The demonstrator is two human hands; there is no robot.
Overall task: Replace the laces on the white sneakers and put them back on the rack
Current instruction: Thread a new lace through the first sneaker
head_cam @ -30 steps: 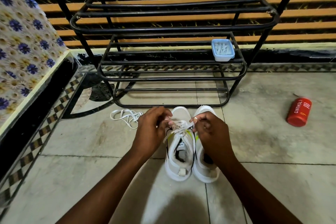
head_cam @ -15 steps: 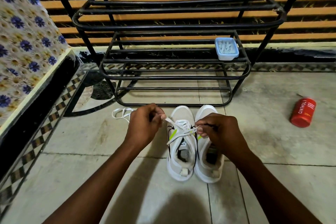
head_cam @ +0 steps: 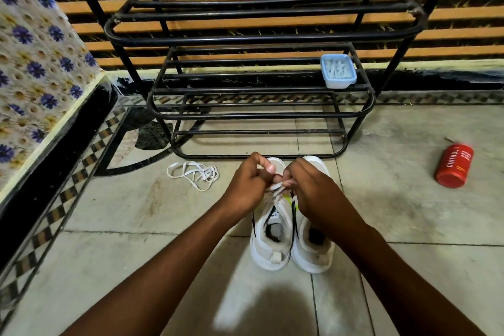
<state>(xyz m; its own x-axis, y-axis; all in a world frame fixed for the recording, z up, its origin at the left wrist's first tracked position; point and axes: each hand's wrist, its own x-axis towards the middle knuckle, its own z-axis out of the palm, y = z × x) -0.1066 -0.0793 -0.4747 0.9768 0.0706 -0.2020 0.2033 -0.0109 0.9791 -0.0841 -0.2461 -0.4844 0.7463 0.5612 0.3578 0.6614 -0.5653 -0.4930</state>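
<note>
A loose lace (head_cam: 193, 173) is lying tangled on the floor, left of the shoes, and is likely an old one already pulled out. Just right of it, the left hand (head_cam: 246, 185) and right hand (head_cam: 308, 191) are meeting over the left sneaker (head_cam: 270, 229). Each has its fingers curled and is pinching the white lace (head_cam: 275, 187) threaded across the upper, so this shoe seems to be at the tying stage. The right sneaker (head_cam: 313, 251) is touching its mate and sitting partly under the right hand, so I cannot tell whether it is laced. Both are standing on the floor just before the black metal rack (head_cam: 261, 38), so returning them is not yet done. A flowered cloth (head_cam: 32, 63) is draping something at far left, and pale floor tiles (head_cam: 136, 213) are running out to a checked border. A small blue box (head_cam: 338, 71) is resting on a lower rack shelf, and a red can (head_cam: 454, 166) is lying well off to the right.
</note>
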